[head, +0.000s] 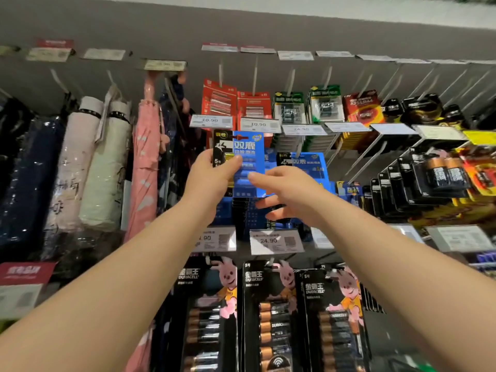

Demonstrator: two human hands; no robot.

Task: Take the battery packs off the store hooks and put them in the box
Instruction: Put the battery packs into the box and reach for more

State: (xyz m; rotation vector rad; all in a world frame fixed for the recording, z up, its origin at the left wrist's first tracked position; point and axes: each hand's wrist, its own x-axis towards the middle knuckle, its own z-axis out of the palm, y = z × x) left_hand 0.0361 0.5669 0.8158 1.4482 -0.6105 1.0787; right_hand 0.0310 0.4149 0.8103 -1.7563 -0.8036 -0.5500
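Between thumb and fingers of the left hand (208, 181) sits a blue battery pack (243, 163), pinched at its left edge and held upright before the hooks. Just right of it, the right hand (288, 196) reaches with fingers spread and loose, gripping nothing, its forefinger touching the pack's front. Behind that hand hang more blue packs (308, 166); below both wrists, black packs (268, 315).

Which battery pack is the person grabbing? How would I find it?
Look at the grey store wall of hooks, right of the rolled umbrellas. In the middle row, the left hand pinches a flat blue-and-black battery pack. Unlike the blue pack hanging beside it, it is lifted forward and higher.
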